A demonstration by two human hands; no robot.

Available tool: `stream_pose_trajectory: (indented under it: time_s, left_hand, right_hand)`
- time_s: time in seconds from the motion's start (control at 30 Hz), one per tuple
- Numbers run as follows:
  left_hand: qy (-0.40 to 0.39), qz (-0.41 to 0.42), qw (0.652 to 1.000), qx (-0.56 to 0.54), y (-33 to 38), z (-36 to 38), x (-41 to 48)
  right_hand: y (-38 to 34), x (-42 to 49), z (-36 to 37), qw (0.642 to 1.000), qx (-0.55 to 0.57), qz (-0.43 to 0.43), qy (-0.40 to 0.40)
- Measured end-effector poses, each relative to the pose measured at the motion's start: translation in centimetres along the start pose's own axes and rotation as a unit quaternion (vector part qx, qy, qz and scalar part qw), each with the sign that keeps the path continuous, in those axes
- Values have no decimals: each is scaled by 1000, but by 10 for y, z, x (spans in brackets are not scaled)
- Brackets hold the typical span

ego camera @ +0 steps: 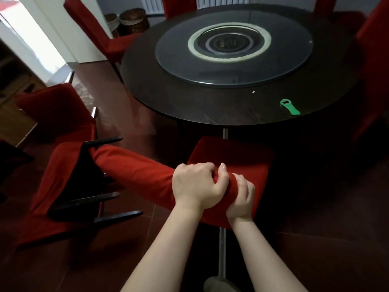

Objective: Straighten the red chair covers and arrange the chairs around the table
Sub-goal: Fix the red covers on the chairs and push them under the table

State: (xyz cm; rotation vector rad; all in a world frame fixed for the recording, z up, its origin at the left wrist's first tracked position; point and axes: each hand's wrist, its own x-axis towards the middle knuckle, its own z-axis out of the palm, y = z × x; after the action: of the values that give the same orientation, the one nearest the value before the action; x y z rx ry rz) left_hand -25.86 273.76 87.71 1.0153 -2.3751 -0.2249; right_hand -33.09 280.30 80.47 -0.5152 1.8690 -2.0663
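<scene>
- Round dark wood bench (pixel 189 106) w/ glass turntable (pixel 231 70); green plastic bottle opener (pixel 289 107) nr front edge.
- Red-covered chair (pixel 136 173) tipped sideways on glossy dark-red floor (pixel 136 114), left of bench.
- Left hand (pixel 197 186) & right hand (pixel 241 199) both clench its backrest end.

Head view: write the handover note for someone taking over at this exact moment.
Hands: left hand and right hand both grip the top end of the tipped chair, on its red-covered back.
Chairs: the tipped chair lies on its side on the floor left of the table, legs pointing sideways. A red seat sits at the table's near edge, behind the hands. A left-side chair stands apart; a far chair stands at the table.
Done: nothing clearly finished.
Left: stand the chair up, smooth its cover, set chairs in.
</scene>
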Motion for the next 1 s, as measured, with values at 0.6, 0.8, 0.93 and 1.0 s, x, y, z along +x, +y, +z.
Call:
stream_pose_trajectory:
  time_s: [0.6, 0.8, 0.93, 1.0]
  left_hand:
    - [-80, 37, 995, 38, 46, 51, -36]
    - [-89, 46, 994, 43, 45, 50, -36]
    - [-128, 53, 989, 51, 47, 44, -39]
    - [-157, 85, 982, 54, 45, 38, -44]
  right_hand:
    - [42, -7, -69, 992, 52, 113, 34]
    - [37, -6, -73, 992, 20, 122, 21]
    - [36, -5, -81, 993, -27, 112, -27]
    - [33, 1, -94, 989, -83, 86, -88]
